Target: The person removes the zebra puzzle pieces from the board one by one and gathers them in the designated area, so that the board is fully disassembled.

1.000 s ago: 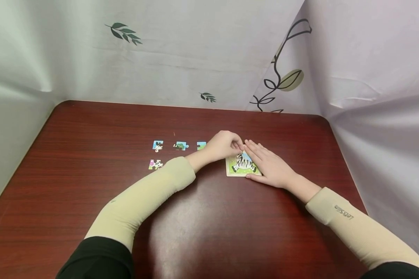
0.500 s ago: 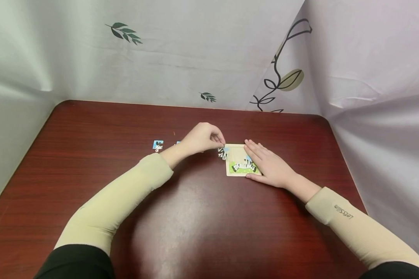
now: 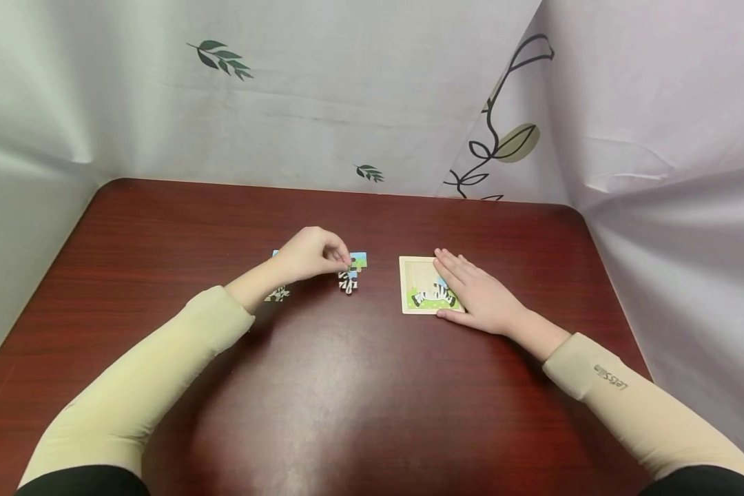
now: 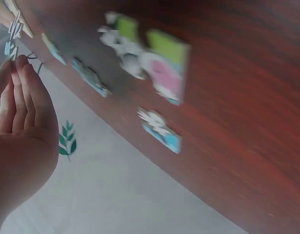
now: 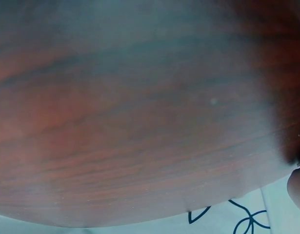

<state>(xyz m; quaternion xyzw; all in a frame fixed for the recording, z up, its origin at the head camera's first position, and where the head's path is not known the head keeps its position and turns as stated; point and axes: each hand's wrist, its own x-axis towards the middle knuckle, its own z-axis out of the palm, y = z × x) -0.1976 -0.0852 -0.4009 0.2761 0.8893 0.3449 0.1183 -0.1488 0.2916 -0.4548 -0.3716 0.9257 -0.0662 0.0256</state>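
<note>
My left hand [image 3: 313, 253] pinches a zebra-striped jigsaw piece [image 3: 348, 283] between thumb and fingertips. The same held piece [image 4: 14, 39] shows in the left wrist view, edge-on. Just behind it in the head view lies a blue-and-green jigsaw piece [image 3: 360, 259]. My right hand [image 3: 480, 293] lies with straight fingers over the right side of a square wooden puzzle tray [image 3: 417, 271], covering part of it. Along the tray's lower part sit pieces showing zebra legs on green [image 3: 432, 297]; its upper left shows bare wood. The right wrist view catches only an edge of the hand [image 5: 298, 189].
Further jigsaw pieces lie left on the dark red table [image 3: 347, 386], partly hidden by my left arm. Seen from the left wrist are a pink-and-green piece [image 4: 167, 66], a blue-and-white piece [image 4: 160, 129] and others. A pale curtain [image 3: 285, 103] hangs behind the table.
My left hand has moved left from over the tray, carrying the striped piece out of it and beside the loose pieces. My right hand has stayed on the tray.
</note>
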